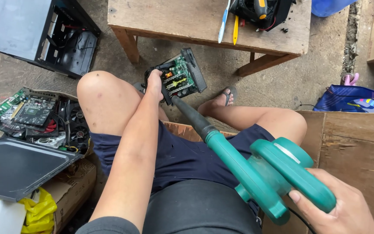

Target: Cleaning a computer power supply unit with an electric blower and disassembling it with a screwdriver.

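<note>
My left hand (155, 82) grips an opened power supply unit (179, 77) with a green circuit board and a black mesh side, held out low over the concrete floor beyond my knee. My right hand (340, 208) holds the handle of a teal electric blower (270, 173). Its long black nozzle (191, 116) points straight into the circuit board, the tip touching or nearly touching it. I sit with bare knees apart and a sandalled foot (221, 100) under the unit.
A low wooden table (174, 19) stands ahead with a toothbrush (224, 21), a yellow tool and a black device. A computer case (35, 32) lies far left. A cardboard box (72, 186) at left holds graphics cards (31, 112) and a grey panel (14, 167). Wooden boards (360, 143) at right.
</note>
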